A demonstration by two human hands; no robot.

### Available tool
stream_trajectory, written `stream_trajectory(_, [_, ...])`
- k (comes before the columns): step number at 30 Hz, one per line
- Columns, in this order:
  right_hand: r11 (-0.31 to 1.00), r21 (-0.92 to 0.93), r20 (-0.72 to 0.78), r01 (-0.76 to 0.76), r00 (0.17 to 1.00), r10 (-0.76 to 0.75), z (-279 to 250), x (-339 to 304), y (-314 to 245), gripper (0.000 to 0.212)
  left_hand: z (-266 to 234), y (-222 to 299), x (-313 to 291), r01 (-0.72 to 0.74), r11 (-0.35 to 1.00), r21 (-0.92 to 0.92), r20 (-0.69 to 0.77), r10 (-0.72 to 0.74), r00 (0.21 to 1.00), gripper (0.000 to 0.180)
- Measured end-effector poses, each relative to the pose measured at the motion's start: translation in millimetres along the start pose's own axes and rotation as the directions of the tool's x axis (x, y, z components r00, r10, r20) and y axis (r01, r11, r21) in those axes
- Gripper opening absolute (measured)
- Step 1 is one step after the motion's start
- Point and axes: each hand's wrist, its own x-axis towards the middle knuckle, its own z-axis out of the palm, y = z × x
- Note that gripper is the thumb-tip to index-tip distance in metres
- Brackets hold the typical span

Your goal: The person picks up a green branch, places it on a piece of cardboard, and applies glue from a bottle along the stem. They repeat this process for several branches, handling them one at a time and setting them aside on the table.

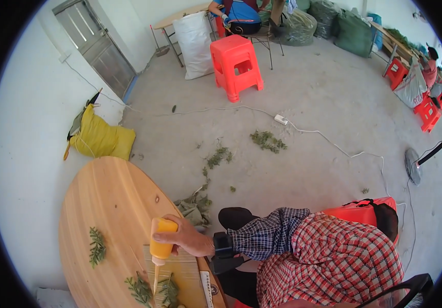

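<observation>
My right hand (pixel 191 239) comes in from the right with its fingers wrapped round a yellow squeeze bottle (pixel 160 246). The bottle is upside down, and its long tan nozzle points down among green leafy sprigs. One sprig (pixel 139 290) lies left of the nozzle and another sprig (pixel 168 291) right of it, partly on a brown cardboard sheet (pixel 190 267). Whether the tip touches a leaf, I cannot tell. Farther left, a single sprig (pixel 96 247) rests on the oval wooden table (pixel 113 190). My left hand is not in view.
A white strip (pixel 207 288) lies by the table's right edge. Leaf scraps (pixel 268 141) and a white cable with a power strip (pixel 281 119) lie on the floor. Beyond are a yellow sack (pixel 103 136), a red stool (pixel 235 64), a white sack (pixel 193 46) and a seated person (pixel 244 13).
</observation>
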Motion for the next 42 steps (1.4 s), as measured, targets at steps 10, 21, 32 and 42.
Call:
stream_trajectory(10, [0.988, -0.154, -0.061, 0.014, 0.998, -0.024, 9, 8, 19, 0.023, 28, -22, 6, -0.067, 0.99, -0.127, -0.168, 0.045, 0.985, 0.025])
stream_trajectory(21, [0.992, -0.111, 0.19, 0.063, 0.981, -0.041, -14, 12, 51, 0.015, -35, -96, -58, 0.188, 0.981, -0.05, -0.491, -0.188, 0.851, 0.027])
stream_trajectory(32, [0.987, -0.143, 0.165, 0.07, 0.985, -0.046, -25, 20, 44, 0.034, -172, -213, -165, 0.619, 0.753, 0.223, -0.766, -0.257, 0.589, 0.028])
stream_trajectory(42, [0.98, -0.15, 0.12, 0.133, 0.986, -0.115, 4, 5, 50, 0.021, -144, -170, -136, 0.621, 0.64, 0.453, -0.646, -0.244, 0.723, 0.026])
